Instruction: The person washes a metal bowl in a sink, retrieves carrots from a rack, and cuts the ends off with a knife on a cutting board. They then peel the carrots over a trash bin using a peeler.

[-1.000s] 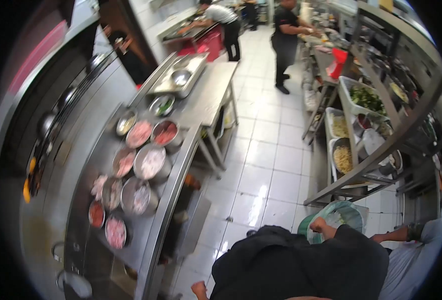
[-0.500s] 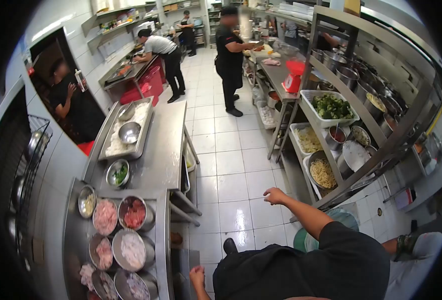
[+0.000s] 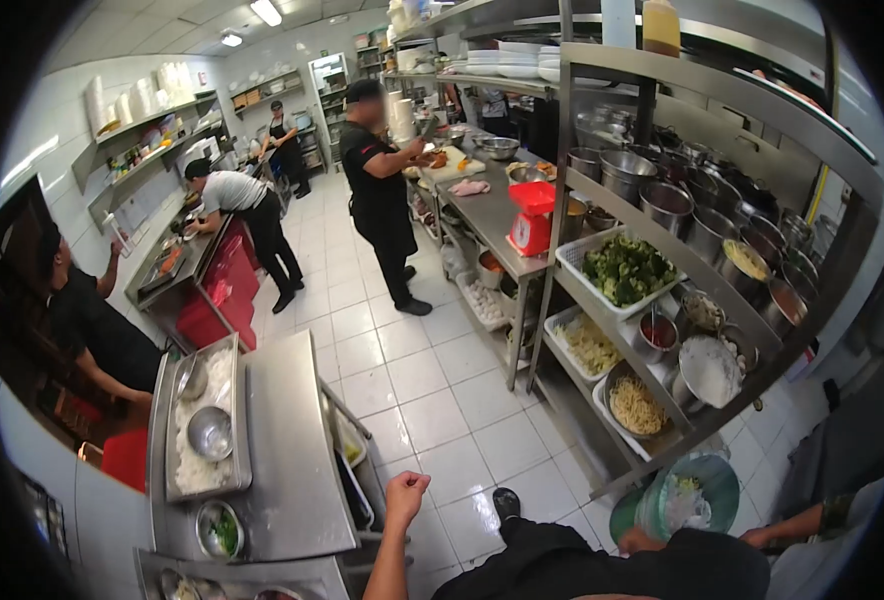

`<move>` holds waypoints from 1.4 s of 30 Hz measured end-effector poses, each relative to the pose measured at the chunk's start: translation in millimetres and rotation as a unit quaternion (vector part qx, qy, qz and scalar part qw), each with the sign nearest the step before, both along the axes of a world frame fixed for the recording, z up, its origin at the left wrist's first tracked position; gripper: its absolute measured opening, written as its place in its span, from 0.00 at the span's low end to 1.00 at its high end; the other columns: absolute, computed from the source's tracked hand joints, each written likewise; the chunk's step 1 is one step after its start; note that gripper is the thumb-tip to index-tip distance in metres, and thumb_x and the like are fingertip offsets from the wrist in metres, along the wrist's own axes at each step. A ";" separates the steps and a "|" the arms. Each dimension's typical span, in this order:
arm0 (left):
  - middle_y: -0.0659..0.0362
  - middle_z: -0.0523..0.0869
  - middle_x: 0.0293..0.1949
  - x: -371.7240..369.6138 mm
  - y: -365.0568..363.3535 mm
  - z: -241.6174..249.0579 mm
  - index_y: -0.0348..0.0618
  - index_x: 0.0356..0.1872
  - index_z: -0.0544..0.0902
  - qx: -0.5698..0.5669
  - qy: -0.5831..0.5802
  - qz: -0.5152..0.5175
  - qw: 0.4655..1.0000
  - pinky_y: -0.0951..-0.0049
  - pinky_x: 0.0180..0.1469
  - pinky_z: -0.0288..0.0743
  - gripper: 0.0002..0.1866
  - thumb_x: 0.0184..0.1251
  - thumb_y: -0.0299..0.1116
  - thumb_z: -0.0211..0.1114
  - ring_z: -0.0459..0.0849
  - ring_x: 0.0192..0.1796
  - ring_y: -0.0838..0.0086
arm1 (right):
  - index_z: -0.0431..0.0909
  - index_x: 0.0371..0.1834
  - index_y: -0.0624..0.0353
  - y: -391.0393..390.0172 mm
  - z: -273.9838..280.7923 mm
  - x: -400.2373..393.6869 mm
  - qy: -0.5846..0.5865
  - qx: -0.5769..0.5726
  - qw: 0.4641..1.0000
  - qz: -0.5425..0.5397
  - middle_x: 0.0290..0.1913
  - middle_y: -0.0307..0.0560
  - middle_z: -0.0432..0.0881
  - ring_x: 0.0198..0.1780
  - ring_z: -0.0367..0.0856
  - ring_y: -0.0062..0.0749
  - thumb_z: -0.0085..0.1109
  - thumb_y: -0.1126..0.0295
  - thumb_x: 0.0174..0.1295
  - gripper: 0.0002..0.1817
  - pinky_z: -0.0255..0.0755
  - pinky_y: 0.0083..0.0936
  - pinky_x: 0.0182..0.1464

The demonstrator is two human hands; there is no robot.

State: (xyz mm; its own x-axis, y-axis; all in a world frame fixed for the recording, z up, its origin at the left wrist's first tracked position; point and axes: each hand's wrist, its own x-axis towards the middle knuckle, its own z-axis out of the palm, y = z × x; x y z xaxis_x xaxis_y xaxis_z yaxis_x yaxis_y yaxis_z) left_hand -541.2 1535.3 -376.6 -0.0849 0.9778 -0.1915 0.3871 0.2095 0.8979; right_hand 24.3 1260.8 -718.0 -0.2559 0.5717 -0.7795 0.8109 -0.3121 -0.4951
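Observation:
My left hand is raised over the tiled floor, just right of the steel table. Its fingers are curled closed, and nothing shows in them. My right hand is low at my side, near the green bin; it is blurred, so its fingers cannot be made out. On the table stand a tray of white rice-like food holding metal bowls and, in front of it, a bowl with green pieces.
A steel shelf rack on the right holds broccoli, noodles and pots. A person in black stands at the counter ahead. Another person is at the left doorway. Someone's arm shows at lower right.
The view has tilted up and shifted, showing more of the far kitchen. My left hand has come up and forward; my right hand has dropped back to my side. The person at the doorway has moved into the room.

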 end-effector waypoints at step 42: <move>0.67 0.73 0.19 -150.2 671.8 104.7 0.39 0.21 0.74 0.088 -0.003 0.104 0.991 0.79 0.26 0.64 0.14 0.56 0.32 0.71 0.67 0.24 0.84 | 0.71 0.10 0.63 708.9 73.9 -148.6 -0.099 -0.085 0.988 -0.086 0.10 0.45 0.67 0.10 0.67 0.31 0.53 0.74 0.55 0.15 0.57 0.38 0.15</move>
State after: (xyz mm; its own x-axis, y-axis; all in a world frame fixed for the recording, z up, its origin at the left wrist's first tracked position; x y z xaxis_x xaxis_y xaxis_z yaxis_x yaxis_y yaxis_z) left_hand -691.4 2207.1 -272.0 -0.2873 0.9576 -0.0208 0.3469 0.1243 0.9296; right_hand -124.3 1969.7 -644.2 -0.0002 0.4497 -0.8932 0.8145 -0.5182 -0.2610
